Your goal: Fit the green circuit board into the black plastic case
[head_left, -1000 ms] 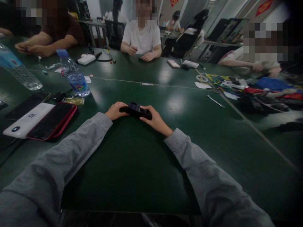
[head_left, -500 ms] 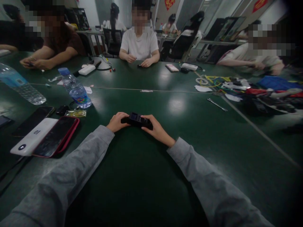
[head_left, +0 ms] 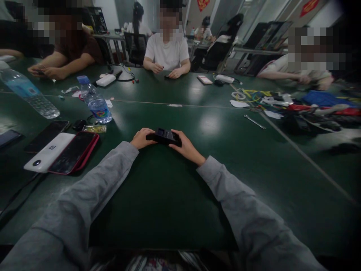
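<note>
Pinched at its ends by my left hand (head_left: 141,139) and right hand (head_left: 186,146), the boxy black plastic device (head_left: 166,137) risked slipping if pulled unevenly.

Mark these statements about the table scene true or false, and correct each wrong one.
1. The left hand and right hand both hold the black device. True.
2. The wrench lies to the left of the black device. False: it lies to the right.
3. The red-cased phone is beside the white slab-shaped item. True.
4. The wearer's sleeves are bright red. False: they are gray.
5. The bottle nearer the hands has a blue cap. True.
</note>
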### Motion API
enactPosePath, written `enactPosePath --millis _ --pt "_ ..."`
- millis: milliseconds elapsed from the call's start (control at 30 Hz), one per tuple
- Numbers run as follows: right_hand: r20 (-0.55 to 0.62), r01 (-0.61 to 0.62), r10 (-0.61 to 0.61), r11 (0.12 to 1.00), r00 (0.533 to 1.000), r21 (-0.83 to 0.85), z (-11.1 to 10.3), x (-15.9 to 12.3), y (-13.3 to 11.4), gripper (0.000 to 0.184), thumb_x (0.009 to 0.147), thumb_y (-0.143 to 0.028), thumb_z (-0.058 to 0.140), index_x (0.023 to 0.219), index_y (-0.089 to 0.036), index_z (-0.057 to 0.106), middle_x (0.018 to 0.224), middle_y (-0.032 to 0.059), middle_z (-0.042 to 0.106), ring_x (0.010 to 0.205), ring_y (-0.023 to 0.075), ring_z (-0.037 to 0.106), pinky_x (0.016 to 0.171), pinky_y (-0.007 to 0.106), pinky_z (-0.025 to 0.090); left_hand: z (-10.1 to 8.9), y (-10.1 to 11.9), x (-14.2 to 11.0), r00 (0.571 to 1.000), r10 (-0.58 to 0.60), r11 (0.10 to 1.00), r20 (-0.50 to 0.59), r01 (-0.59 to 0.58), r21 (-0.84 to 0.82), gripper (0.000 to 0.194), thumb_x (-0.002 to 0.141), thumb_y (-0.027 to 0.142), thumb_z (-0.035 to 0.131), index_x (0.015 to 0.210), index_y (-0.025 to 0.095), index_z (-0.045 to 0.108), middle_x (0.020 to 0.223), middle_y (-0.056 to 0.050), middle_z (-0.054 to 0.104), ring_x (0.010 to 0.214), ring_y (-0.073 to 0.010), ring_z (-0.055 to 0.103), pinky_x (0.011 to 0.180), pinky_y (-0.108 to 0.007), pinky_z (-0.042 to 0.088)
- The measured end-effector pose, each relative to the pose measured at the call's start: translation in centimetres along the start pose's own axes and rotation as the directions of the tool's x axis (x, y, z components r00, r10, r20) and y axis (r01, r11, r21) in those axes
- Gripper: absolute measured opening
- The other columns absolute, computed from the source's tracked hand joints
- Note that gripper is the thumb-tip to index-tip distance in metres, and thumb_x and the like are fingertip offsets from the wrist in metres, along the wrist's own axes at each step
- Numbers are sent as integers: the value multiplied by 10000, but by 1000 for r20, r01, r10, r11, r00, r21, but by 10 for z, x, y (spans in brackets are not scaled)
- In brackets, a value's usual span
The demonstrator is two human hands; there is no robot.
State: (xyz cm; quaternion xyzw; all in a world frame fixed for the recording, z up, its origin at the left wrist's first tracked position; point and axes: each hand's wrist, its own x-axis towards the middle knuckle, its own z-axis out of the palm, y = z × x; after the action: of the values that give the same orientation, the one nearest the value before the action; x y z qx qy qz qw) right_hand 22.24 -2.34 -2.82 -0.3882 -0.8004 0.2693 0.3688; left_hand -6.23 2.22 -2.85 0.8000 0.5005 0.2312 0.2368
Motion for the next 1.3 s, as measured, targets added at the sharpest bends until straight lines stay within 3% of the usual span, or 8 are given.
enactPosePath --millis 233,433,1000,1300 --pt "1 27 -27 999 1000 39 0 -1 0 705 923 -341 736 1542 -299 401 1541 141 518 1439 329 531 1218 636 408 -2 2 -1 1000 -23 1000 9 24 -19 434 766 445 867 1127 234 750 1282 -108 700 1313 -319 603 1143 -536 489" --pt "5 6 -6 999 1000 49 -2 0 -3 615 925 -319 730 1477 -296 460 1471 129 567 1392 321 571 1191 628 446 -2 0 -1 1000 -6 1000 18 7 -22 437 770 452 861 1133 242 738 1276 -92 700 1310 -313 600 1130 -536 492" --pt "3 -1 1 999 1000 47 -2 0 -3 638 898 -270 759 1471 -296 478 1459 114 581 1386 316 575 1196 619 443 -1 1 0 1000 3 1000 11 -3 -14 446 758 466 864 1119 235 743 1250 -93 709 1291 -323 605 1118 -537 499" --pt "-39 15 -15 1000 999 -4 -3 1 -5 590 917 -289 745 1457 -289 506 1387 117 602 1302 308 616 1133 604 502 -1 3 -1 1000 -19 1000 12 19 -12 463 766 464 864 1138 219 741 1292 -112 698 1304 -339 602 1120 -558 495"
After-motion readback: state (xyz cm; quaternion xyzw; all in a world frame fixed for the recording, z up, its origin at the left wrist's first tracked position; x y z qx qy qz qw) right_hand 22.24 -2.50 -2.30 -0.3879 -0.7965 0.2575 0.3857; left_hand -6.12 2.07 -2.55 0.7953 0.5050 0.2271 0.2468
